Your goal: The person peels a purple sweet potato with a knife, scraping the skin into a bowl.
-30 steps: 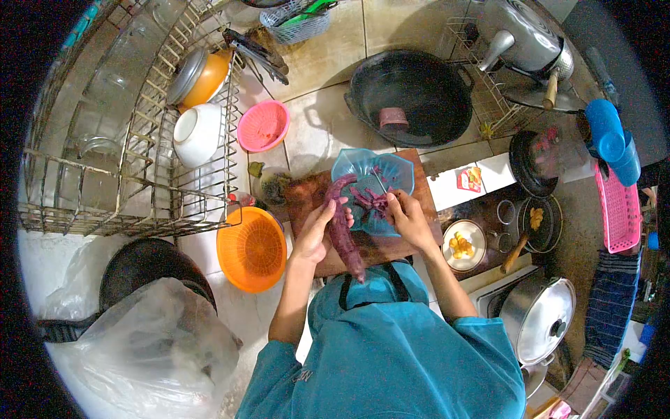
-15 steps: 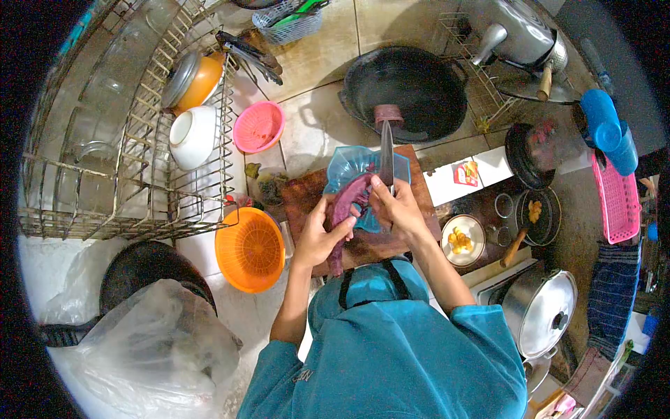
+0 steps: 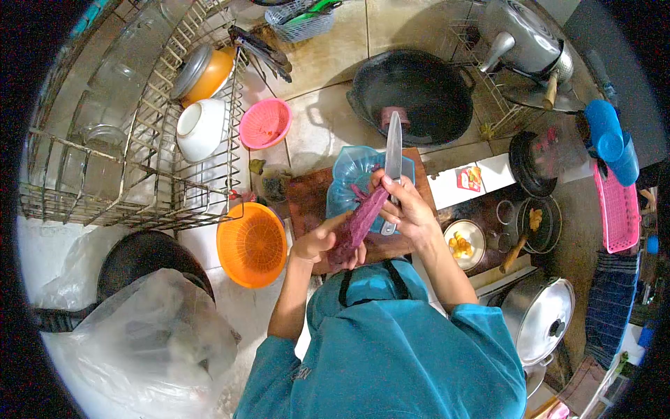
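My left hand (image 3: 315, 244) is closed around the lower end of a long purple sweet potato (image 3: 360, 222), held tilted over the board. In my right hand (image 3: 413, 213) is a knife (image 3: 393, 148), its blade pointing up and away from me; the thumb and fingertips also touch the sweet potato's upper end. Beneath both hands a clear blue bowl (image 3: 340, 183) rests on a brown wooden cutting board (image 3: 305, 197). Small purple scraps show at the bowl. Beyond it, a purple piece (image 3: 391, 113) sits in a black wok (image 3: 426, 80), partly behind the knife tip.
Left of the board stand an orange colander (image 3: 251, 255) and a pink basket (image 3: 266, 115). A wire dish rack (image 3: 132, 171) holds bowls and jars. To the right are a plate with yellow pieces (image 3: 460, 244), a small pan (image 3: 541, 230) and a lidded pot (image 3: 548, 325).
The sweet potato has swung so that its upper end leans right, toward the right hand. The knife has shifted slightly and its handle end now shows. My left hand has turned and dropped a little.
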The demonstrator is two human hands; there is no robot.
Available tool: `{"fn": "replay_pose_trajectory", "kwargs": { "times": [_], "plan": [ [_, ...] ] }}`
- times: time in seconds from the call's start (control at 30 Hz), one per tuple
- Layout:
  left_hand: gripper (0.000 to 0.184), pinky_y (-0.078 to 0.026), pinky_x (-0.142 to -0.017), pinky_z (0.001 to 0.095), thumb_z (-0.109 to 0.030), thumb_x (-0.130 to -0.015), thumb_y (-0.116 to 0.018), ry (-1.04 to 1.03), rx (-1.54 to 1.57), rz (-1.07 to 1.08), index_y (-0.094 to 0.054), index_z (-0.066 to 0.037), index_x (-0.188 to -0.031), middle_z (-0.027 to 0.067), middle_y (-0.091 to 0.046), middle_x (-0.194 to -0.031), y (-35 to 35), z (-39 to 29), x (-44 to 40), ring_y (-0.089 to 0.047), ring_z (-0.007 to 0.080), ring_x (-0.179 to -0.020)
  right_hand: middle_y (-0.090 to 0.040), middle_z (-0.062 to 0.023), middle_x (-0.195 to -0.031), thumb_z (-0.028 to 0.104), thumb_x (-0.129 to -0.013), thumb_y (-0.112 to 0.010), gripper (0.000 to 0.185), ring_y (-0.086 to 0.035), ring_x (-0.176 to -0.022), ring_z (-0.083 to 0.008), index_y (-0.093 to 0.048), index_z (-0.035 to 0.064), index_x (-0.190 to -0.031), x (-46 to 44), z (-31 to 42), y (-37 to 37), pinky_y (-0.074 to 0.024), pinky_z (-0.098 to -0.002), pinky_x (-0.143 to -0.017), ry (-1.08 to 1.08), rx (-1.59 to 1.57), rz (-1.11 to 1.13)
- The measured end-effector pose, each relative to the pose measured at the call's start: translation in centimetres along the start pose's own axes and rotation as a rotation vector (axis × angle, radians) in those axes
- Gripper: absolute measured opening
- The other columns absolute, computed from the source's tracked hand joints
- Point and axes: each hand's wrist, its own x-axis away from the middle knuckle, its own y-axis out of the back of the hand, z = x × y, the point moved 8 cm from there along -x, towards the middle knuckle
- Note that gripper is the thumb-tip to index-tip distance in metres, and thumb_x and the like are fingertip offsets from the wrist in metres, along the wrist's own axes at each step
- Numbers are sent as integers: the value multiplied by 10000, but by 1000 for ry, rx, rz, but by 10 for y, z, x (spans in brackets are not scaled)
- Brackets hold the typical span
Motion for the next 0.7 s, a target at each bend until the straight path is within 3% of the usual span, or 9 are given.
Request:
{"fn": "replay_pose_trajectory", "kwargs": {
  "times": [0.03,0.13,0.23,0.33,0.37,0.47,0.5,0.6,0.7],
  "plan": [
    [898,-493,-531,276,-656,-775,-576,-2,-10,66,-331,-21,-1362,208,-630,-911,-7,2,-1,-625,199,-647,-530,10,-691,248,-917,-600,180,-308,-406,-27,-570,82,-978,1,2,-1,-253,-188,-338,6,-2,21],
    [788,-482,-499,273,-651,-813,-543,173,230,73,-428,-6,-1251,139,-617,-768,-6,19,-1,-591,177,-570,-548,9,-719,241,-917,-599,201,-313,-410,-28,-580,80,-1035,2,9,0,-259,-185,-343,39,-14,89],
    [688,-448,-486,253,-613,-868,-494,231,67,159,-493,-7,-1194,106,-595,-711,-1,19,-3,-566,141,-544,-574,4,-748,245,-913,-606,234,-323,-417,-23,-588,71,-1069,7,17,3,-265,-188,-347,60,80,59],
    [560,-412,-480,231,-530,-909,-501,164,-314,-97,-558,-9,-1108,70,-580,-697,2,6,-4,-548,99,-537,-602,-6,-773,256,-908,-617,257,-392,-460,-28,-602,60,-1074,12,31,13,-304,-199,-374,72,299,-128],
    [430,-405,-509,227,-408,-932,-541,149,-611,-219,-571,4,-1056,53,-563,-701,5,-6,-4,-498,74,-524,-612,-10,-781,260,-907,-620,263,-424,-480,-32,-607,56,-1072,13,35,19,-322,-203,-387,75,383,-205],
    [441,-457,-557,310,-402,-898,-589,-37,-1190,-529,-569,18,-1029,112,-620,-758,-15,-44,-1,-593,180,-575,-620,0,-770,267,-910,-622,245,-500,-587,-48,-638,57,-1035,19,38,33,-377,-214,-474,26,586,-238],
    [569,-471,-842,405,-409,-843,-657,-29,-1440,-678,-549,53,-1155,224,-640,-995,-16,-49,5,-614,373,-955,-620,11,-757,267,-913,-619,232,-520,-627,-51,-651,59,-1013,21,41,28,-396,-217,-514,68,661,-239],
    [575,-466,-861,402,-394,-821,-689,121,-1364,-722,-552,53,-1156,243,-617,-1071,-19,-54,0,-604,335,-1026,-609,25,-740,262,-917,-615,219,-498,-619,-40,-657,56,-974,22,35,30,-395,-216,-531,68,760,-254],
    [494,-478,-672,442,-404,-826,-669,54,-1302,-742,-537,4,-1072,233,-637,-861,-2,-42,-1,-631,406,-832,-602,36,-742,229,-918,-612,187,-493,-623,-40,-646,46,-935,21,28,33,-391,-213,-535,34,742,-262]
  ]
}}
